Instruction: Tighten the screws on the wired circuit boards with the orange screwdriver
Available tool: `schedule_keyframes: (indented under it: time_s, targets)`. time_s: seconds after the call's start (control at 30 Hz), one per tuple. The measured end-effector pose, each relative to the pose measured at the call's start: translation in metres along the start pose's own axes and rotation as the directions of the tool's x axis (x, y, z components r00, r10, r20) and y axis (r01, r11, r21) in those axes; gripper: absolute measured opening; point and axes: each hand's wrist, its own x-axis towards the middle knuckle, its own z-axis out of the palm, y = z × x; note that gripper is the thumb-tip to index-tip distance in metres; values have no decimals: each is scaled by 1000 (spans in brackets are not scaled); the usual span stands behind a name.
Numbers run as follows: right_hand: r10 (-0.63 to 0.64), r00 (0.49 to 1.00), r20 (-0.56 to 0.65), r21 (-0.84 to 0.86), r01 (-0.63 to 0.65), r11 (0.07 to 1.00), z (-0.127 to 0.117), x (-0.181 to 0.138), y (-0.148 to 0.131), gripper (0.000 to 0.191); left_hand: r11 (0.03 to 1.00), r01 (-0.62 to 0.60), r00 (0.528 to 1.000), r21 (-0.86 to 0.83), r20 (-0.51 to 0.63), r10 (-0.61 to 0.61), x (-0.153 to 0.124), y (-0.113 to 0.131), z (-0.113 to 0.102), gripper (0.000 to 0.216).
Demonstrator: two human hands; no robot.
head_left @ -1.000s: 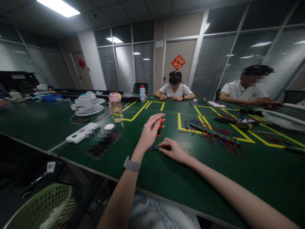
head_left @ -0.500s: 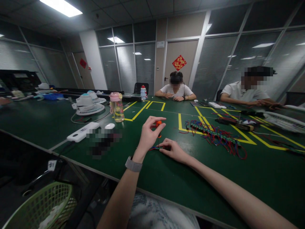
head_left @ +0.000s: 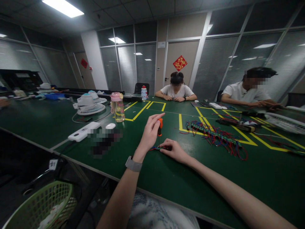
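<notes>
An orange and black screwdriver (head_left: 160, 126) stands upright, tip down, in the fingers of my left hand (head_left: 150, 131). Those fingers lie along the handle's left side and over its top. Beneath the tip, a small green circuit board (head_left: 161, 147) with red and blue wires lies on the table. My right hand (head_left: 174, 150) pinches this board from the right and partly covers it. Whether the tip sits in a screw is too small to tell. To the right, several similar boards (head_left: 214, 135) lie in a row with tangled red and blue wires.
The green table (head_left: 147, 173) carries yellow tape outlines. On the left are a white power strip (head_left: 84, 131), a white mouse (head_left: 110, 126), a pink-lidded bottle (head_left: 117, 108) and a white fan (head_left: 88, 106). Two people sit across the table. A green basket (head_left: 47, 197) stands below the near edge.
The fingers of my left hand have shifted around the screwdriver handle and straightened, so more of the handle shows. My right hand stays at the board.
</notes>
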Motion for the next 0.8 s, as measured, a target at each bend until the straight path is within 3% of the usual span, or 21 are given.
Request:
schedule_keyframes:
  time_s: [0.1,0.23,0.4,0.57,0.73,0.8]
  targets:
    - [-2,1000,6,-1,2,1000,-1,0,0,17,995,49,998,-84,30,-47,0,0,0,32]
    - [-15,1000,11,-10,15,1000,-2,-1,-2,17,992,-13,998,123,-58,21,-1,2,0,23]
    - [-15,1000,8,-10,15,1000,-2,-1,-3,18,989,44,999,-142,32,-40,-1,5,1,30]
    - [-1,1000,15,-1,1,1000,-2,-2,-3,18,999,0,1000,43,-22,1,-1,4,1,25]
    - [-1,1000,13,-4,1,1000,-2,-1,-3,17,984,74,996,-159,64,-64,-1,0,2,35]
    - [-5,1000,14,-6,5,1000,-1,-1,-3,17,990,66,997,-127,35,-62,-1,0,2,33]
